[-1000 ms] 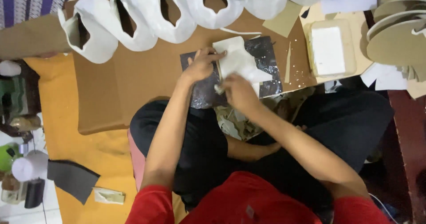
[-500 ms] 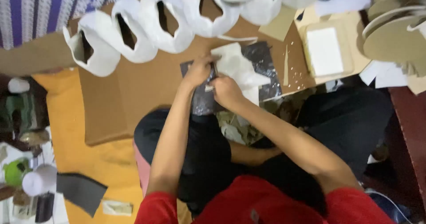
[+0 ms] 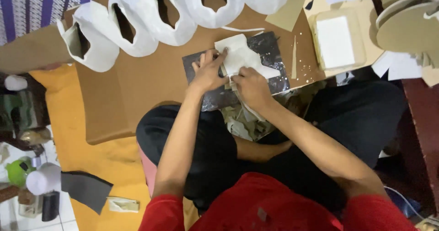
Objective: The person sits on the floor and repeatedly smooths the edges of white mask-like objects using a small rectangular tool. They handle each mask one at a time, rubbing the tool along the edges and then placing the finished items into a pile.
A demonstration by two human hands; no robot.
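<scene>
I see my left hand (image 3: 208, 71) spread flat, fingers splayed, pressing down on the left edge of a white cut-out sheet (image 3: 242, 57), apparently to keep it from sliding. My right hand (image 3: 250, 85) is curled closed at the sheet's lower edge, as if gripping a small tool, but the hand hides whatever it holds, so I cannot tell what that is. The white sheet lies on a dark grey cutting mat (image 3: 270, 48), which likely protects the surface beneath. The mat rests on a large brown cardboard board (image 3: 137, 84) laid across my crossed legs as a low work table. Pale paper offcuts (image 3: 244, 123) are heaped in my lap just below the mat, where trimmings would fall. Along the board's far edge runs a row of white looped paper shapes (image 3: 137, 25), well apart from my hands. To the right, a white rectangle sits in a shallow tan tray (image 3: 336, 39).
</scene>
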